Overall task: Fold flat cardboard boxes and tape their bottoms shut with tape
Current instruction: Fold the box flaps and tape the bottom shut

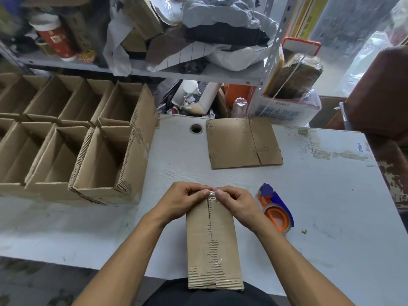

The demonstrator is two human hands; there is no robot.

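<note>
The taping step looked nearly finished. Both the left hand [185, 200] and right hand [234, 204] curled over the far end of the box [213, 241], thumbs nearly touching, pressing clear tape [212, 194] down over the seam between them. The box stood bottom-up against the person's body. The tape dispenser [276, 209] lay just right of the right fingers. Next, probably, smoothing the tape. A flat box [242, 142] waited beyond. The blue print on the bag behind was unreadable.

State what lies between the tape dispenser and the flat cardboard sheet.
Only bare table, in the head view, separates the tape dispenser from the flat cardboard sheet.
</note>
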